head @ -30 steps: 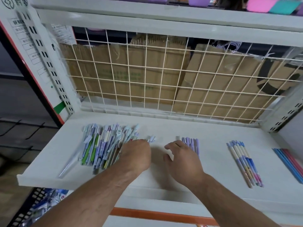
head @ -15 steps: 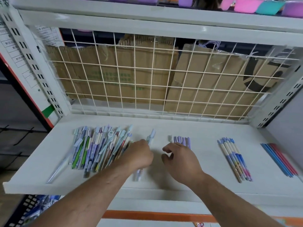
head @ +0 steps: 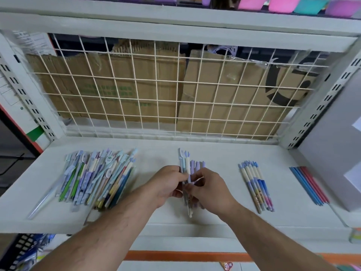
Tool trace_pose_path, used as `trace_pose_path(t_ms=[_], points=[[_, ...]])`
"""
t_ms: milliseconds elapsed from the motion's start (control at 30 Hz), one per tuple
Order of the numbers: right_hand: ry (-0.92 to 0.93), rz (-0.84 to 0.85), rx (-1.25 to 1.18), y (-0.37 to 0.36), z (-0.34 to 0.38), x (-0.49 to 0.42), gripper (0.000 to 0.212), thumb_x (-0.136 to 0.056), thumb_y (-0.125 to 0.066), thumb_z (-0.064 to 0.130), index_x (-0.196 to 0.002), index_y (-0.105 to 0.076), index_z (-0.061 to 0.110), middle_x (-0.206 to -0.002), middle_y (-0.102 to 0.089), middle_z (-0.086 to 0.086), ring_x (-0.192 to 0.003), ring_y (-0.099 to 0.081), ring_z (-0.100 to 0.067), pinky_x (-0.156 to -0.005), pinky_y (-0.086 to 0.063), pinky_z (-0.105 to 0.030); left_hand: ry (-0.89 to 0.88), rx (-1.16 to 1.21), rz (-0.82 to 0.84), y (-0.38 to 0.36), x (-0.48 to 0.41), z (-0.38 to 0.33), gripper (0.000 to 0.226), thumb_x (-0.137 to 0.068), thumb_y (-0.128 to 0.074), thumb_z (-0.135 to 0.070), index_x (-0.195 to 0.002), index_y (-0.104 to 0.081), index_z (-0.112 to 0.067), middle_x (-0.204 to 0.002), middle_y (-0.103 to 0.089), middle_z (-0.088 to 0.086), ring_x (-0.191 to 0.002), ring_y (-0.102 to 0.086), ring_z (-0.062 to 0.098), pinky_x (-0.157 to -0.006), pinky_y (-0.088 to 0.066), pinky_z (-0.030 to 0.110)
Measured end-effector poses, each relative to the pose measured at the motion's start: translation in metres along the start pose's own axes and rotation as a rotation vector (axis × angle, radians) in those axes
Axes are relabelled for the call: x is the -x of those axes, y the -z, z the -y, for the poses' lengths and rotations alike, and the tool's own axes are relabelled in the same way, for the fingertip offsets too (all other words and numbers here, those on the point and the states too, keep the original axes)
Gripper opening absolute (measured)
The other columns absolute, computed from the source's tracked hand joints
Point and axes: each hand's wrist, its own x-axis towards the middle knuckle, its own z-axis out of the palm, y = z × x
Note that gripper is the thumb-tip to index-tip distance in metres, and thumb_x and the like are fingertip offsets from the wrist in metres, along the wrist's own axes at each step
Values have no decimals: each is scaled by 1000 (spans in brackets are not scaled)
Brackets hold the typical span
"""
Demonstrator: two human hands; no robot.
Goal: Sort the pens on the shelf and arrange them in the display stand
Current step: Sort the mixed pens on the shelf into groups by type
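Both hands met over the middle of the shelf [head: 214, 153]: the left hand [head: 166, 184] had its fingers curled round a small bunch of pens [head: 188, 167], caps pointing away toward the wire grid [head: 175, 94]. The right hand [head: 213, 192] came in against it, thumb and fingers pinched onto that same bunch, seemingly on the cream pen [head: 189, 209] that poked out lowest. The job here looked like teasing one pen free, so the left grip wanted to be firm enough that the others did not fan out or drop, while the right drew a single barrel straight along its length. The purple pens [head: 198, 166] lay just behind the right hand, a likely home for a match. The blue-and-white row [head: 256, 186] sat well to the right and the big mixed pile [head: 97, 178] to the left. It was best to keep the caps all facing the grid and stray elbows off that pile. No display stand showed anywhere, so sorting came first.
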Motion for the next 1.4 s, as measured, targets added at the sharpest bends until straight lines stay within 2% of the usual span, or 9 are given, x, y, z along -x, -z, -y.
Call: trace_pose_path(t_ms=[233, 367, 500, 667, 800, 1067, 1200, 1300, 1400], points=[[-34, -3, -69, 32, -17, 6, 14, -88, -72, 16, -93, -60, 12, -69, -70, -6, -49, -62, -16, -42, -45, -26, -17, 11, -49, -37, -12, 0, 14, -98, -53, -7, -102, -64, 1, -82, -65, 18, -62, -60, 27, -58, -49, 33], [-31, -67, -18, 54, -33, 8, 13, -89, -72, 19, -93, -61, 14, -70, -70, -6, -50, -63, -14, -45, -48, -29, -11, -2, -82, -61, -18, -3, 11, -95, -58, -8, -96, -65, 0, -75, -63, 15, -59, -59, 25, -59, -51, 33], [-61, -232, 276, 78, -54, 7, 17, -89, -68, 27, -103, -60, 22, -72, -68, 4, -58, -65, -10, -53, -53, -24, 8, -12, -91, -85, -26, -6, 9, -95, -60, -13, -89, -61, -6, -67, -65, 7, -54, -53, 21, -51, -40, 26], [-42, -255, 588, 106, -66, 7, 28, -94, -54, 23, -121, -52, 25, -88, -67, 0, -75, -61, -21, -64, -51, -30, -1, -57, -82, -106, -27, -8, 10, -98, -57, -13, -90, -60, -7, -73, -63, 6, -48, -50, 13, -39, -36, 16], [-60, -258, 739, 122, -73, 5, 20, -96, -49, 24, -116, -51, 19, -84, -53, 1, -75, -52, -23, -62, -39, -29, -10, -36, -72, -114, -35, -5, 6, -96, -60, -12, -93, -62, -7, -67, -64, 3, -56, -54, 15, -50, -43, 24], [-39, -219, 811, 128, -84, 1, 17, -100, -44, 32, -106, -48, 17, -82, -50, 2, -73, -51, -23, -64, -44, -32, -2, -33, -76, -121, -41, -5, 7, -95, -61, -13, -93, -64, -7, -67, -66, 2, -58, -55, 16, -51, -43, 25], [-22, -193, 858, 128, -84, -1, 16, -99, -44, 29, -110, -45, 18, -80, -49, 2, -72, -51, -23, -61, -41, -31, 1, -28, -82, -122, -40, -5, 8, -95, -60, -13, -96, -64, -6, -68, -66, 3, -61, -55, 17, -51, -43, 25], [-3, -195, 879, 127, -83, -5, 17, -99, -43, 27, -113, -45, 18, -79, -52, 1, -71, -53, -24, -61, -43, -31, 5, -28, -86, -121, -40, -7, 9, -95, -59, -12, -97, -64, -5, -69, -65, 4, -61, -54, 17, -51, -43, 25], [0, -214, 892, 126, -80, -9, 18, -100, -43, 26, -115, -46, 17, -90, -64, -3, -71, -51, -25, -60, -39, -31, 9, -25, -82, -120, -39, -7, 9, -95, -59, -11, -98, -64, -4, -68, -65, 3, -60, -54, 18, -51, -43, 25]])
